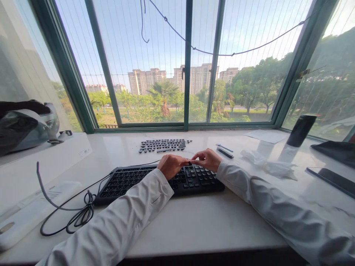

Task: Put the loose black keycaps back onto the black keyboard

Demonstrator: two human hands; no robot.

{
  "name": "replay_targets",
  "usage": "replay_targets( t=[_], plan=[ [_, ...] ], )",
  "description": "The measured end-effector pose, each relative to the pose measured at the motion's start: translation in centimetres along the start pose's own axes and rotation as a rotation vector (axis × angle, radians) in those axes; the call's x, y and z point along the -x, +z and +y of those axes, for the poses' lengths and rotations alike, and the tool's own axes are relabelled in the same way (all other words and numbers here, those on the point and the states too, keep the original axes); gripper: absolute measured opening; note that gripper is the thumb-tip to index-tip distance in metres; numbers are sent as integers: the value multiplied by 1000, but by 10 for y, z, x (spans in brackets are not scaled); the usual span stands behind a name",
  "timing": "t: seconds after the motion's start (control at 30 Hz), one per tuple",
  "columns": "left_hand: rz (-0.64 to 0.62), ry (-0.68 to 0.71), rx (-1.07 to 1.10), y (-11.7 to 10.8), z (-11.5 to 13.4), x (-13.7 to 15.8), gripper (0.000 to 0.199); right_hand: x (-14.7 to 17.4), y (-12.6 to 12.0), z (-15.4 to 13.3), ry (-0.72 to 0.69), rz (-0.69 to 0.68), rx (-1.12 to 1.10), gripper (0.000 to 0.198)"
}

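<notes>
A black keyboard (122, 183) lies across the counter in front of me. Its left part shows bare switch sockets, while the right part still carries keycaps (203, 176). Over the keyboard's back edge my left hand (172, 164) reaches in, thumb and fingers closed. My right hand (207, 159) meets it from the other side in a pinch. Between the fingertips of both hands is a small black keycap (190, 163), largely covered by them. Behind the keyboard, loose black keycaps (163, 144) lie in rows on the counter.
A coiled black cable (84, 214) lies left, near a white power strip (36, 210). A white box (55, 155) bears a dark helmet-like object (27, 123). To the right are a pen (225, 152), crumpled plastic (269, 164), a phone (332, 181) and a black cylinder (301, 130).
</notes>
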State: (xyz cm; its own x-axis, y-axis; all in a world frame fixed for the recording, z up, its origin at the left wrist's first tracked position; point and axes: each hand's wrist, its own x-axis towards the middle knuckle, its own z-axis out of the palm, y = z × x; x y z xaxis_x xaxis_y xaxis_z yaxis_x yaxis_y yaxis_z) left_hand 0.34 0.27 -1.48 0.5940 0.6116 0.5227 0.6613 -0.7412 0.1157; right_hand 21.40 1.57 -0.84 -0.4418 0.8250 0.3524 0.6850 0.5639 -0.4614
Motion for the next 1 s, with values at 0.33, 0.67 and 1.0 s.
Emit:
replay_targets(
  t=[0.33, 0.67, 1.0],
  plan=[
    [66, -21, 79, 5, 3, 2, 23, 0, -1, 6, 116, -179, -222, 56],
    [46, -37, 31, 4, 0, 2, 24, 0, -2, 8, 120, -184, -170, 54],
    [13, -108, -113, 4, 0, 2, 22, -1, 8, 15, 80, -148, 24, 42]
  ],
)
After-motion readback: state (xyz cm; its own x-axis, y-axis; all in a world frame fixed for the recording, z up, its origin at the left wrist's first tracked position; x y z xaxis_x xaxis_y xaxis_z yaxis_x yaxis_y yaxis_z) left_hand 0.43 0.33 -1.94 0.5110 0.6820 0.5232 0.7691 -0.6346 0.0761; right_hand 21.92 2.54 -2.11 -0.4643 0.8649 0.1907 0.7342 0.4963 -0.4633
